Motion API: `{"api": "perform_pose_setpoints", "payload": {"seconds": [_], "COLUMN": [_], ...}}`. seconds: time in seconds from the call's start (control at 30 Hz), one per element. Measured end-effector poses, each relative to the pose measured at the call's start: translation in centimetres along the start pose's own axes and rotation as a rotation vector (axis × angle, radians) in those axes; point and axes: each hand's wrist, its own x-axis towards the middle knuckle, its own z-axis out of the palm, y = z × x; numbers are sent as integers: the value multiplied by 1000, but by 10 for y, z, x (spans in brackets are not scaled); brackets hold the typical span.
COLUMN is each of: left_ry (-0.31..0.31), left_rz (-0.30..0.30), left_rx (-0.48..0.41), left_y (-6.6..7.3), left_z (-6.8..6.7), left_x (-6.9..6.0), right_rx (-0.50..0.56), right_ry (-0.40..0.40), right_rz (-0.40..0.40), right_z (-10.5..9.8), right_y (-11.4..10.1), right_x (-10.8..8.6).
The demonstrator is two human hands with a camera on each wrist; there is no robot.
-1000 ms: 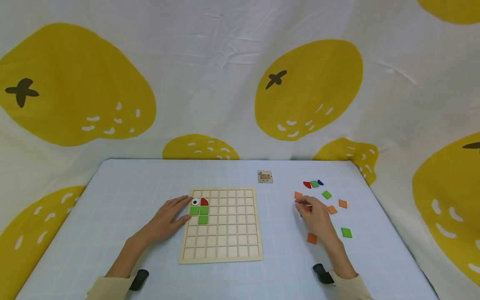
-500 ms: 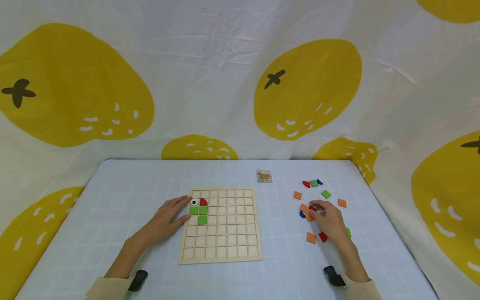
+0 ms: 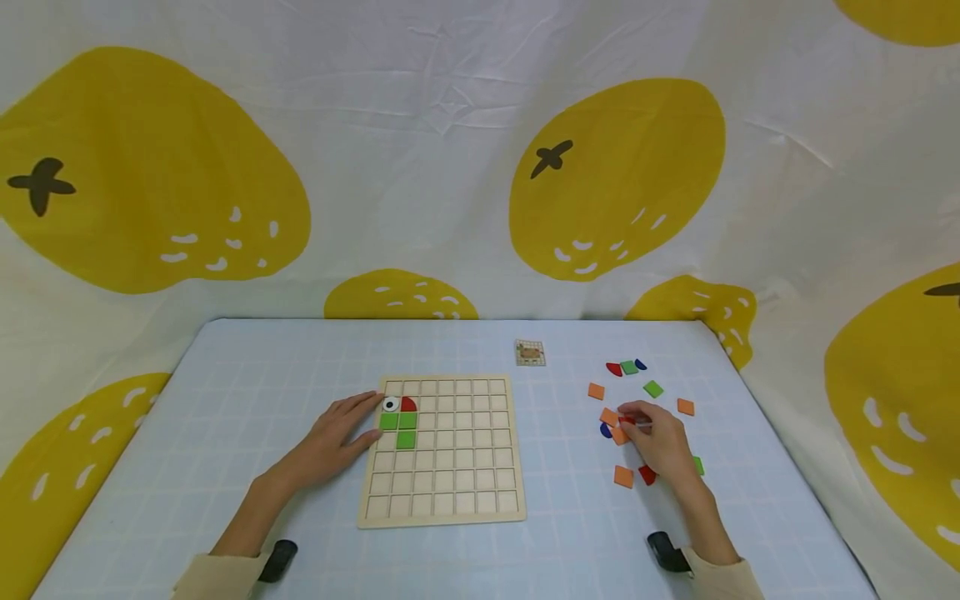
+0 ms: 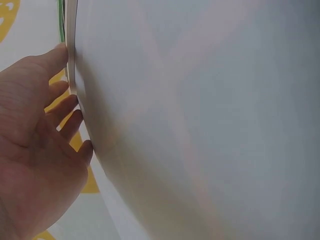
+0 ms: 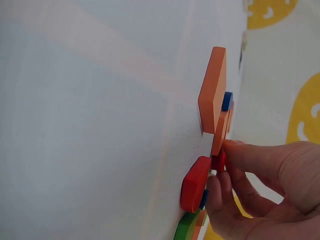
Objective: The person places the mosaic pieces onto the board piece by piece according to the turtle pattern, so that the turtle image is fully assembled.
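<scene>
My left hand (image 3: pixel 337 437) lies against the left edge of a wooden grid board (image 3: pixel 457 483), fingers extended, thumb lower on the same edge. In the board's upper left cells are a white eye tile (image 3: pixel 390 404), a red quarter-round tile (image 3: pixel 408 404) and several green square tiles (image 3: pixel 406 439). My right hand (image 3: pixel 660 442) reaches into loose tiles on the right, thumb and fingertips pinching a small red tile (image 5: pixel 219 161). Beside it lie orange square tiles (image 3: pixel 608 417) and a blue rounded tile (image 3: pixel 606 430), partly covered. The hand hides some tiles beneath it.
A small picture card (image 3: pixel 530 353) lies beyond the board. Farther right are another red tile (image 3: pixel 614 369), green squares (image 3: pixel 653 389), a dark blue tile (image 3: pixel 641 365) and an orange square (image 3: pixel 686 407). A lemon-print cloth (image 3: pixel 450 183) hangs behind the table.
My right hand has shifted right and slightly toward me, uncovering orange and blue tiles and coming to the red tile. My left hand stays at the board's edge.
</scene>
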Motion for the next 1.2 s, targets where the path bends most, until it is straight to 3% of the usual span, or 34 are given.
{"api": "perform_pose_setpoints", "payload": {"seconds": [0.23,0.57,1.03,1.2], "left_ry": [5,-1,-6,-8], "left_rz": [0,-5,-16,-16], "left_rx": [4,4,-2,0], "left_y": [0,0,0,0], "left_z": [1,0,0,1], "left_x": [0,-1,-1,-1], "right_rx": [19,73,165,173], "right_ry": [10,21,-25,-59], "right_rz": [13,-57,-133,-126], "right_z": [0,3,34,47], "right_y": [-3,-19,-51,-68], "right_x": [1,4,13,13]}}
